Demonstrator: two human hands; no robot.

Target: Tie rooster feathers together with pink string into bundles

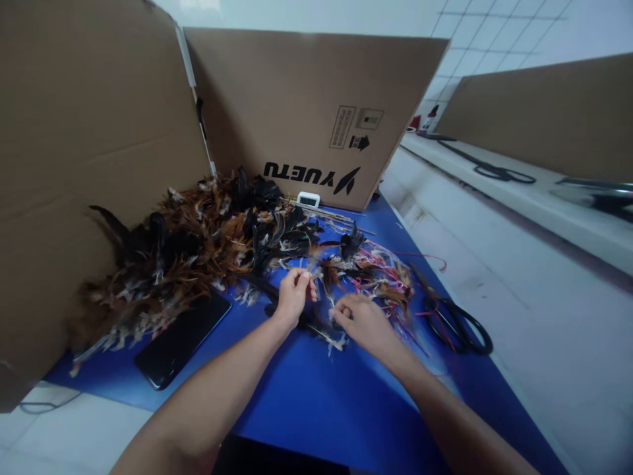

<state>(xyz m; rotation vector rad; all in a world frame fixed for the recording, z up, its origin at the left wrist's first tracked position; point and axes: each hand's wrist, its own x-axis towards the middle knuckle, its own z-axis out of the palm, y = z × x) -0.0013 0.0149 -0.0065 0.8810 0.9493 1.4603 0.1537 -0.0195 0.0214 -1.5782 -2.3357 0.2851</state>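
My left hand (295, 295) is closed in a pinch, with wispy pale feather fluff showing at its fingertips. To its right, my right hand (364, 324) pinches the pale quill end of a brown feather (330, 290), which points away from me. Both hands are just above the blue table, a short gap apart. A dark feather with a whitish quill (324, 334) lies on the table below them. Beyond the left hand spreads a large heap of brown and black feathers (217, 231). Feathers mixed with pink-red strings (390, 277) lie beyond the right hand.
A black phone (182, 340) lies left on the blue table (297, 402). Black-handled scissors (457, 323) rest near its right edge. Cardboard panels (297, 99) stand behind and left. A small white digital display (308, 199) and thin sticks (346, 219) lie at the back.
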